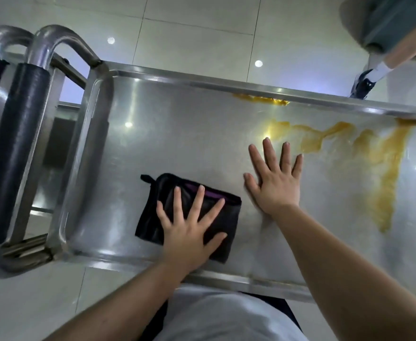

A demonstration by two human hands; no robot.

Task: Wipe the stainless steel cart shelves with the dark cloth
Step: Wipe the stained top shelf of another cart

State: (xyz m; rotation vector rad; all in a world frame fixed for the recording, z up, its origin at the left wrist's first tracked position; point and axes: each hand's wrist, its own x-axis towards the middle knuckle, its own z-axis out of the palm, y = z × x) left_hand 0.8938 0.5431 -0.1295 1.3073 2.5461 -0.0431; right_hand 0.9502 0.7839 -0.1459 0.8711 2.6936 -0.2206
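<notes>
The top shelf (177, 134) of the stainless steel cart fills the middle of the head view. A folded dark cloth (162, 217) with a purple edge lies on it near the front left. My left hand (189, 230) presses flat on the cloth with its fingers spread. To the right of the cloth, my right hand (276, 180) rests flat on the bare steel, fingers straight and spread. A yellow-brown spill (386, 173) streaks the right part of the shelf, just beyond my right fingertips. A smaller smear (261, 99) sits along the far rim.
Two curved steel handle tubes with black grips (17, 143) stand at the cart's left end. Another person's leg and dark shoe (364, 84) are on the tiled floor (202, 33) past the far right rim. My white shirt (226, 316) is at the near rim.
</notes>
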